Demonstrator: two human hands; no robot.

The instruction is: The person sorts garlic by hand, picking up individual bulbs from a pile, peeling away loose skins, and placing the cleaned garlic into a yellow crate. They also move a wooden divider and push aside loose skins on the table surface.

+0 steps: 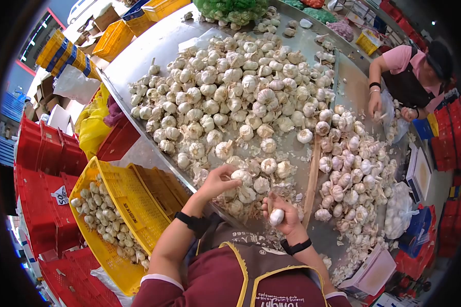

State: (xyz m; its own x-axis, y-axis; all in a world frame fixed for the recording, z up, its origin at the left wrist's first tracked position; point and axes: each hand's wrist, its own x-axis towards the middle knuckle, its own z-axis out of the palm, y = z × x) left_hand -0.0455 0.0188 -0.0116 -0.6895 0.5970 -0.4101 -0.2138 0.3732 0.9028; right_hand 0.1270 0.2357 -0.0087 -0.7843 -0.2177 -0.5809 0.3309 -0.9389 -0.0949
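My right hand (284, 214), close in front of my apron, is closed around a white garlic bulb (276, 217). To its left, my left hand (218, 182) has its thumb and fingers apart, at the edge of a garlic bulb (242, 177) lying on the table. Loose bulbs and papery skins (235, 207) lie below and between both hands. Beyond them a large heap of garlic bulbs (225, 92) covers the metal table (138, 56). Black bands circle both my wrists.
A wooden strip (312, 179) divides the heap from another garlic pile (351, 174) on the right. A yellow crate (133, 220) holding garlic stands at lower left, beside stacked red crates (46, 189). Across the table, a person in pink (402, 61) handles garlic and a plastic bag.
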